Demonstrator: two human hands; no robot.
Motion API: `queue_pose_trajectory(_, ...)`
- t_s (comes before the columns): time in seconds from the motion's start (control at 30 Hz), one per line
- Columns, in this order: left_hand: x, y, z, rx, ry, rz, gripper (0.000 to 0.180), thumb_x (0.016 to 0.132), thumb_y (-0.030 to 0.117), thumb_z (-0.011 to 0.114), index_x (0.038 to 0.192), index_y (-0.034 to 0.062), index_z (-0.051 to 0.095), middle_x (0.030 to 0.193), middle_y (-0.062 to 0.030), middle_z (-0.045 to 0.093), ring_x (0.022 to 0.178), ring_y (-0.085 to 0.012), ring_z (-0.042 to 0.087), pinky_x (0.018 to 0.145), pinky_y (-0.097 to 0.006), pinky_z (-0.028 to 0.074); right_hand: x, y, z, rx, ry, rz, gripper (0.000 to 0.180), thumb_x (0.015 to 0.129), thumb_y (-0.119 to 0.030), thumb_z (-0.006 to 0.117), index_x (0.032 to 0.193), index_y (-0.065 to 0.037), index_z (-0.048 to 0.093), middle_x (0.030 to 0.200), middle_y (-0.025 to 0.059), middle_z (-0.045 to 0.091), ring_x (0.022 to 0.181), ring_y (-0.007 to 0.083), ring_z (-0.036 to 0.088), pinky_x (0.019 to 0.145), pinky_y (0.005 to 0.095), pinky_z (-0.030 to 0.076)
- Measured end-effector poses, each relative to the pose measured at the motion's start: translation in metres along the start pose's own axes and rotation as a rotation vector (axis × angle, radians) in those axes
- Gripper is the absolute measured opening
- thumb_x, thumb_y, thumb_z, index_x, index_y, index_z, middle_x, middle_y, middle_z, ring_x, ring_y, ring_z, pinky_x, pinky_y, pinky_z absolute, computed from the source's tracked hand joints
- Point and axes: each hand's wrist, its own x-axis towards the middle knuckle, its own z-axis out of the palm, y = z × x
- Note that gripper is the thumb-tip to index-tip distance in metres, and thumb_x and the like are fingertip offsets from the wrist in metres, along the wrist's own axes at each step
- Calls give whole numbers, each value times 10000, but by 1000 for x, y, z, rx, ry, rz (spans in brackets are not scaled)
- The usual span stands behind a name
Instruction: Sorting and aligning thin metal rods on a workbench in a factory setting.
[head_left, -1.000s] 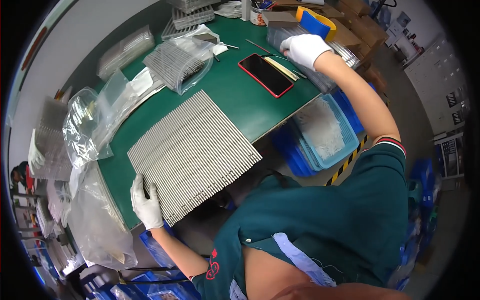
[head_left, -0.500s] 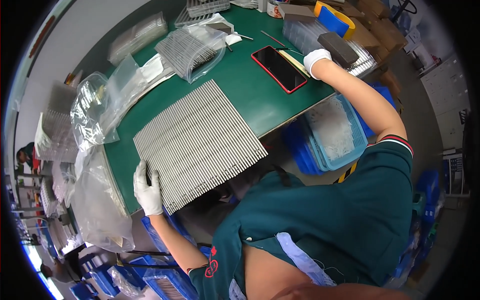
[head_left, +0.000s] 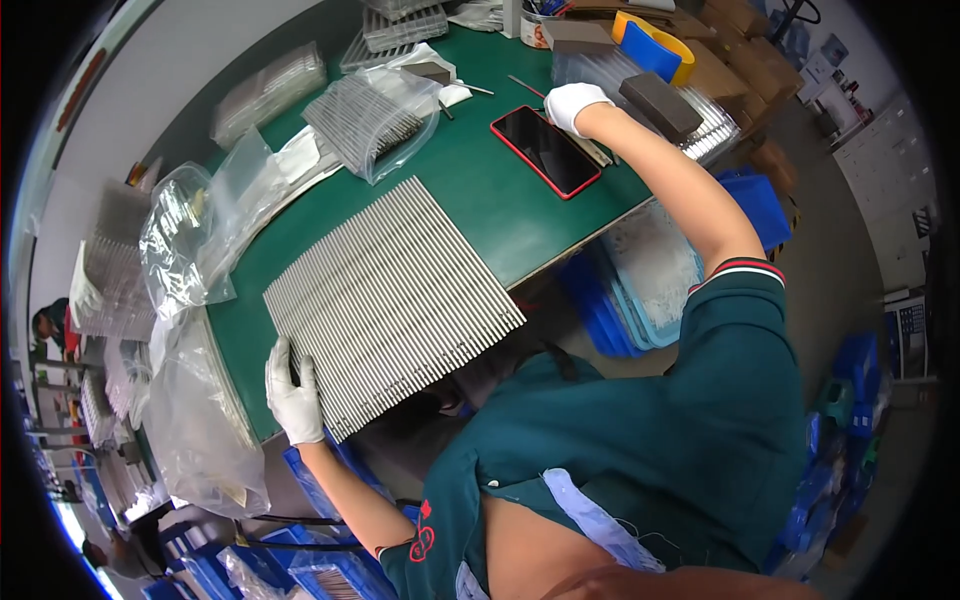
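Observation:
A sheet of thin grey metal rods (head_left: 395, 305), laid side by side, covers the near left of the green table. My left hand (head_left: 295, 400), in a white glove, rests at the left edge of the rods with thumb and fingers apart; it holds nothing. My right hand (head_left: 577, 107), also gloved in white, reaches to the far side, beside the top edge of a red-framed phone (head_left: 546, 152). Its fingers are bent and mostly hidden, so I cannot make out whether they grip anything. A thin dark red stick (head_left: 527, 87) lies just left of it.
Clear bags of rods (head_left: 365, 125) lie at the back. Loose plastic bags (head_left: 200, 410) cover the left side. A dark grey block (head_left: 660, 105) sits on clear packs at the right. Light-blue baskets (head_left: 650, 270) stand below the table's right edge.
My right hand has moved left, from beside the clear packs to the phone's top edge, over the thin tools there. My left hand stays by the rods with its fingers apart.

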Motion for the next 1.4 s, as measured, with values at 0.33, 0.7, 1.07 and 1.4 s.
queue_pose_trajectory(0.33,-2,0,-1,10,18,7,387,814,195,613,1180,90,542,1172,-73,571,1118,-258,506,953,-345,383,43,5,-7,142,-256,59,157,711,-134,662,828,-30,679,734,58,670,637,198,641,600,348,497)
queue_pose_trajectory(0.7,1,3,2,21,30,12,378,810,216,613,1160,82,556,1153,-94,577,1106,-264,514,950,-348,384,69,-2,-7,5,-365,161,108,693,-109,647,755,-28,683,740,60,674,656,185,648,592,341,506)
queue_pose_trajectory(1.07,0,1,0,0,54,-4,386,792,232,631,1150,105,565,1164,-83,572,1109,-257,512,947,-352,387,51,-11,-17,-43,-214,116,248,646,-163,624,836,-11,673,835,150,661,747,274,644,669,377,499)
queue_pose_trajectory(1.4,-2,0,-2,-10,60,-9,391,792,244,630,1148,97,562,1145,-93,579,1102,-262,515,975,-364,370,-65,-72,-72,827,80,-134,168,764,-177,575,853,-36,560,722,32,623,630,70,596,499,205,444)
